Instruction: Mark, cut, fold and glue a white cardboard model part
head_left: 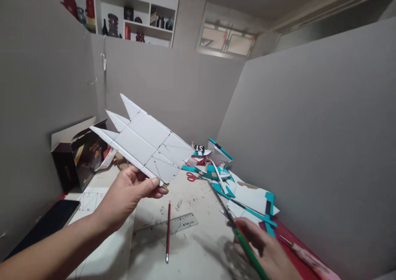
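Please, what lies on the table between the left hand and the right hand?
In the head view, a pencil and a clear ruler lie crossed there, with small scraps around.

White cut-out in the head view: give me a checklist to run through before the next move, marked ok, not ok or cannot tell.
1. White cut-out gripped by the left hand: ok.
2. Dark marked lines visible on it: ok.
3. Green-handled tool in the right hand: ok.
4. Tool apart from cut-out: ok.
5. Tool's far end open or shut: cannot tell, blurred.
6. Ruler unobstructed: not ok, pencil across it.
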{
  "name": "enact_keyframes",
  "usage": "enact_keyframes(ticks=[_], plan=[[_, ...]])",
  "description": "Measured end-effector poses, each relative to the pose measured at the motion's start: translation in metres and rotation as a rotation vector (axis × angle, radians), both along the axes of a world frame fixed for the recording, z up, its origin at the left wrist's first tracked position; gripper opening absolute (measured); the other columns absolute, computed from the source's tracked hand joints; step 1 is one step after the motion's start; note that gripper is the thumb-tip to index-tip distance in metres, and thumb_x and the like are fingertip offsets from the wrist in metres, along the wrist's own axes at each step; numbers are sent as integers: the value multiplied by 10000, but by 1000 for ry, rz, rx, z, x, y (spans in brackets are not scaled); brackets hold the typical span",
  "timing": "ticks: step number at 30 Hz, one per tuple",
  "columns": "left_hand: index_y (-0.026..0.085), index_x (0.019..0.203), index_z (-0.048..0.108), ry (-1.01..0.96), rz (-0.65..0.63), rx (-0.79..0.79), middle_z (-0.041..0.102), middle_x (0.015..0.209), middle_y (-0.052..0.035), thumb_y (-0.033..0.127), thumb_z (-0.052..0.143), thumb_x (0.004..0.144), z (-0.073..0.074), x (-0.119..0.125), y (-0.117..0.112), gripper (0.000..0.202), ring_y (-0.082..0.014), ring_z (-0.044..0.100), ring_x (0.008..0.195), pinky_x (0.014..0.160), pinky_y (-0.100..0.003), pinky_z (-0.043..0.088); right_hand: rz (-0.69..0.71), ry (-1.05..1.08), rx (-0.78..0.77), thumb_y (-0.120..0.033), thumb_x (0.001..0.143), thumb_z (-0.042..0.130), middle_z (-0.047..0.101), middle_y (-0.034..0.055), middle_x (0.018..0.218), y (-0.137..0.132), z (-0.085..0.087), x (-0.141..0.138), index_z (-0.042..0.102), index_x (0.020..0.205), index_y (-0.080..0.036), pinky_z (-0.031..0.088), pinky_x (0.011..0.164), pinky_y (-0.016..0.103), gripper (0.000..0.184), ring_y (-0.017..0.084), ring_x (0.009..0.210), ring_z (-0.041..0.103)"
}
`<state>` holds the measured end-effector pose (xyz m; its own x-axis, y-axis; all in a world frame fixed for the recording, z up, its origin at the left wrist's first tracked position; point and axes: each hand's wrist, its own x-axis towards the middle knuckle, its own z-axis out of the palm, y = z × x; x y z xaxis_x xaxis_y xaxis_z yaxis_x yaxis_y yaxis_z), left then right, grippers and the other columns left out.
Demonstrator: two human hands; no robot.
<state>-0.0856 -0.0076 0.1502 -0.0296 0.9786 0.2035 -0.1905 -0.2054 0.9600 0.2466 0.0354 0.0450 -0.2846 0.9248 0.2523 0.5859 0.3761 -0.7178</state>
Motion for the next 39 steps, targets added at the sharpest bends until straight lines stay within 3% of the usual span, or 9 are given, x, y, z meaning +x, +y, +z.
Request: enact_keyframes(ticks=[4,7,11,14,20,26,33,39], plan=[[162,869,684,-31,-41,78,762,785,-44,267,768,773,21,11,5,165,-187,736,725,670,-267,583,215,153,-79,-501,730,652,697,99,947,-5,-3,-27,659,1112,-240,546,650,346,462,249,716,650],[175,885,681,-70,-64,121,756,792,-16,258,779,763,26,21,11,177,-171,732,697,648,-251,578,335,174,-63,-510,712,659,678,112,1006,-9,8,-40,622,1208,-253,539,704,363,560,252,755,630],[166,897,677,-62,-83,138,747,780,-16,268,769,770,25,31,20,187,-167,725,677,631,-247,571,348,95,-47,-469,730,642,646,75,869,-14,29,-55,662,1077,-236,524,741,348,419,235,753,588],[156,891,673,-10,-72,148,744,746,-24,268,758,773,21,35,24,184,-170,717,659,623,-253,566,404,111,-68,-496,719,635,598,48,803,-12,34,-66,643,977,-216,505,682,311,380,205,700,543],[148,848,666,103,-28,112,735,683,-24,222,721,781,19,37,23,114,-157,696,635,624,-245,552,490,221,-162,-661,751,574,498,7,729,-7,24,-76,565,960,-189,427,594,257,517,152,643,442],[154,840,661,122,-67,67,719,715,6,169,678,791,19,39,25,54,-116,674,628,624,-215,548,569,271,-190,-796,749,454,432,-16,676,-3,7,-76,547,920,-183,343,532,251,643,130,589,382],[145,875,651,155,-71,26,702,699,12,159,660,795,12,43,31,82,-111,665,625,615,-206,547,488,214,-219,-734,800,467,402,-22,667,-8,7,-67,541,974,-200,311,528,263,566,134,575,336],[146,882,639,160,-73,-4,701,724,15,172,667,800,8,44,32,90,-101,665,608,606,-199,544,544,191,-203,-650,801,505,363,-43,653,-4,10,-71,484,891,-192,259,503,254,467,111,551,303]])
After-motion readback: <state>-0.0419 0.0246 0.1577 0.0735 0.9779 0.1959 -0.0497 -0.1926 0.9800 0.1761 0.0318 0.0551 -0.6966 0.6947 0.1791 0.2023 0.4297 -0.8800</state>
